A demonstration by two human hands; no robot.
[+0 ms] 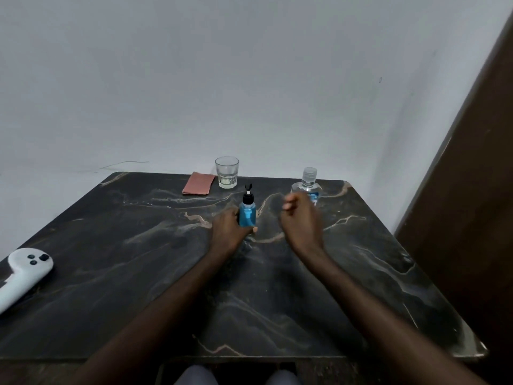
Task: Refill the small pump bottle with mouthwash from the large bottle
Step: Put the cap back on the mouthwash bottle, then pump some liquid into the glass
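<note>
Left hand (228, 228) grips the blue clear-plastic pump bottle (247, 211) mid-table; right hand (299, 218), loosely curled, hovers before the large clear bottle (307, 187).

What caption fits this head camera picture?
Left hand grips the upright pump bottle; right hand hovers before the capped large bottle.

The small pump bottle (247, 211) is seen upright on the dark marble-patterned tabletop, near its middle. It is clear, filled with blue liquid almost to the shoulder, and closed by a black pump head. The large bottle (307, 184) is stood upright farther back and to the right, clear-bodied with a ribbed clear cap and a blue label; its lower part is hidden.
</note>
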